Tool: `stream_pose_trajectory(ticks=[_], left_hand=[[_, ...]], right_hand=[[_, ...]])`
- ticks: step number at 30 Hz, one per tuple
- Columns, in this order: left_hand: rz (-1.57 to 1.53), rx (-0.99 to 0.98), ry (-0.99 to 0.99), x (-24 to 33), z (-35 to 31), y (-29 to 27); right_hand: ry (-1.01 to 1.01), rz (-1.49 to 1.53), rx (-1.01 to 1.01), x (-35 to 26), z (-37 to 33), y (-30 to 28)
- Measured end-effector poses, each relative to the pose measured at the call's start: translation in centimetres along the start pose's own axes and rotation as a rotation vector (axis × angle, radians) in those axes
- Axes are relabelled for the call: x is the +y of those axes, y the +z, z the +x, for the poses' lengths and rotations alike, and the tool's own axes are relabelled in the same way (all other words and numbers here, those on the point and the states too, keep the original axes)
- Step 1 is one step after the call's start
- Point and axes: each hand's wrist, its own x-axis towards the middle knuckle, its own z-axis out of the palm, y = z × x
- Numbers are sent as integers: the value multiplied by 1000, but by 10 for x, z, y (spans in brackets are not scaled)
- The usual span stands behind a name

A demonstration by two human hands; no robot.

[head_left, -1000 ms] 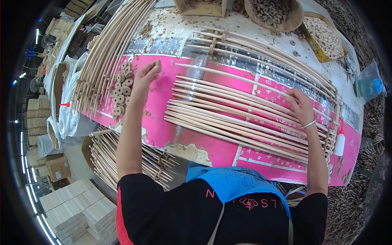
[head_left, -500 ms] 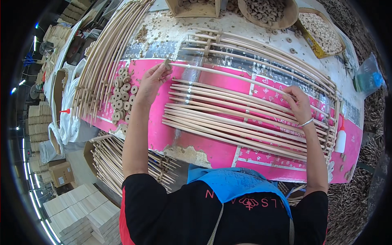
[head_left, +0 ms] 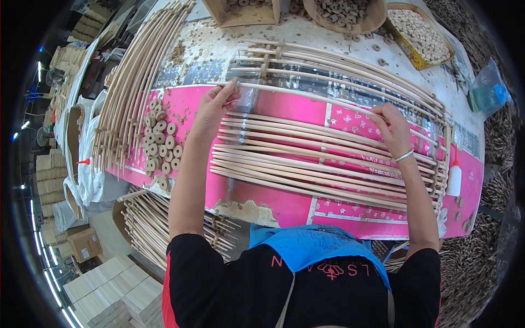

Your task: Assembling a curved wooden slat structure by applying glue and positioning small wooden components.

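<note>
My left hand (head_left: 215, 109) pinches a small wooden ring (head_left: 236, 83) that sits around a thin wooden dowel (head_left: 306, 94), a little in from its left tip. With thumb and fingers closed, my right hand (head_left: 395, 130) grips the same dowel farther right. Below it, a row of parallel dowels (head_left: 306, 164) lies across the pink table cover, their right ends by a ladder-like wooden piece (head_left: 442, 175). Loose wooden rings (head_left: 158, 145) are heaped left of my left forearm. Beyond my hands lie more dowels (head_left: 339, 76) with rings near their left ends.
Ringed dowels (head_left: 128, 98) stand bundled at the left. At the back are a wooden box (head_left: 240, 19), a round bowl of rings (head_left: 344, 13) and a yellow tray (head_left: 418, 38) of pale beads. A white bottle with a red tip (head_left: 454, 180) stands at the right.
The ring in my left hand has gone from the dowel's left tip to farther along it, so the tip now sticks out past the ring. My right hand keeps its grip.
</note>
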Motion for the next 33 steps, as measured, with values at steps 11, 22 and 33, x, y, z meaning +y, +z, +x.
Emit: stream_pose_trajectory(ticks=[11, 22, 33], left_hand=[[34, -64, 34, -17, 27, -20], [290, -5, -22, -1, 28, -1], [1299, -48, 818, 7, 31, 32]], right_hand=[[-2, 9, 18, 26, 9, 16], [95, 23, 28, 45, 11, 15], [204, 109, -97, 38, 8, 4]])
